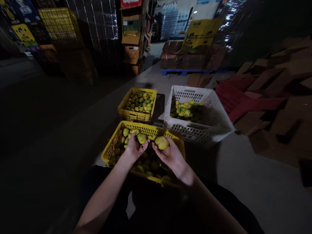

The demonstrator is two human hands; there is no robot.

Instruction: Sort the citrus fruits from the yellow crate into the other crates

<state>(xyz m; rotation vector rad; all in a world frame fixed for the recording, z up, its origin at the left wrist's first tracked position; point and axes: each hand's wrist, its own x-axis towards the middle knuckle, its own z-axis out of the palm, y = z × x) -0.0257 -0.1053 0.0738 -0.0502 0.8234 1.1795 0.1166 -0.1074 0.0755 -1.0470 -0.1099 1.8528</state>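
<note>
Left hand (135, 147) grips one fruit (141, 138), right hand (172, 157) another (161, 143), over yellow crate (108, 149); loose fingertip hold could drop, bruise them.

The concrete floor (258, 181) carries two yellow crates (112, 147), a white crate (220, 115) and flattened cardboard (285, 85).

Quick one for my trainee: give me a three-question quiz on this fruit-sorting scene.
1. True or false: the right hand holds a yellow fruit.
2. How many crates hold fruit?
3. The left hand holds a fruit over which crate? A) white crate B) near yellow crate C) far yellow crate

Key: 1. True. 2. Three: near yellow crate, far yellow crate, white crate. 3. B.
</note>
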